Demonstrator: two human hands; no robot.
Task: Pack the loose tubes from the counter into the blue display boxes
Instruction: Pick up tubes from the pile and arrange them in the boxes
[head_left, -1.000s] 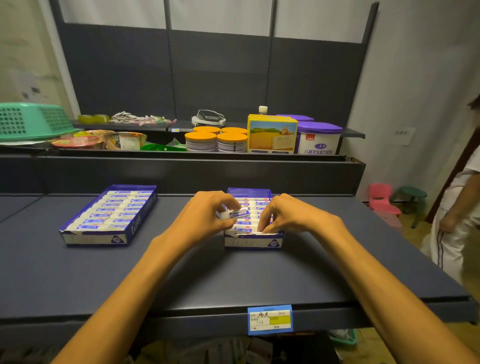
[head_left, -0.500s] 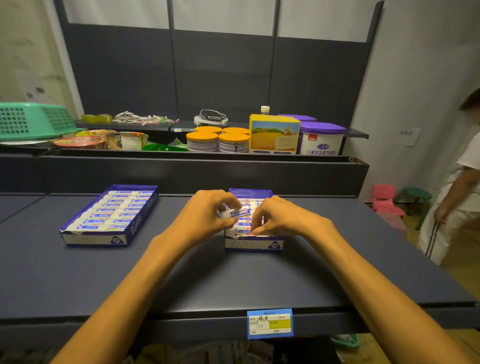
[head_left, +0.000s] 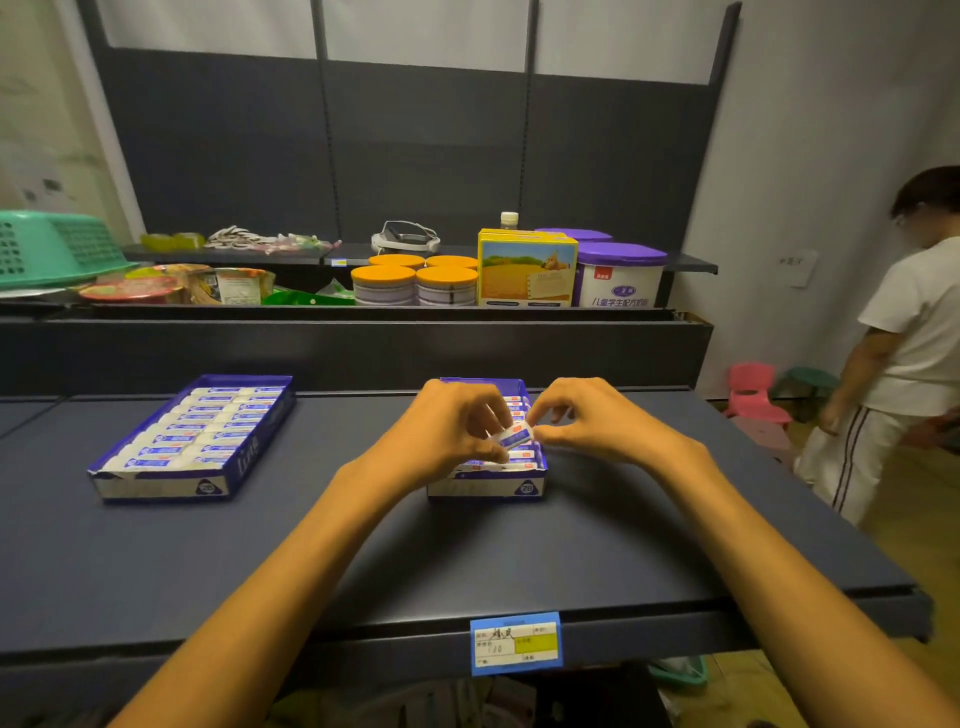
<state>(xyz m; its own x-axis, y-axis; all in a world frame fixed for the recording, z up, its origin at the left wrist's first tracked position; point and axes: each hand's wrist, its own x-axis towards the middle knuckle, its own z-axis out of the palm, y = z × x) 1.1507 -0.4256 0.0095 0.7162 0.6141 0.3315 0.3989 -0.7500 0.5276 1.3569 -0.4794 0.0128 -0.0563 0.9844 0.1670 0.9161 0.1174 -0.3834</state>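
Observation:
Two blue display boxes stand on the dark counter (head_left: 571, 545). The left box (head_left: 234, 467) is full of white-and-blue tubes lying in rows. Both my hands hover over the right box (head_left: 488, 486), which also holds several tubes. A single white-and-blue tube (head_left: 514, 435) is held just above that box: my left hand (head_left: 447, 434) grips its left part with curled fingers, and my right hand (head_left: 582, 423) pinches its right end between thumb and fingertips. Much of the right box's contents is hidden by my hands.
A raised shelf behind the counter carries orange-lidded tins (head_left: 415, 283), a yellow carton (head_left: 527, 270), a purple-lidded tub (head_left: 621, 275), snack cups and a green basket (head_left: 52, 247). A person in white (head_left: 893, 364) stands at the right beside a pink stool (head_left: 753, 392). A price label (head_left: 515, 643) hangs on the front edge.
My right hand has lifted from the tubes in the right box and moved left to pinch the end of the tube that my left hand holds. The person at right stepped closer.

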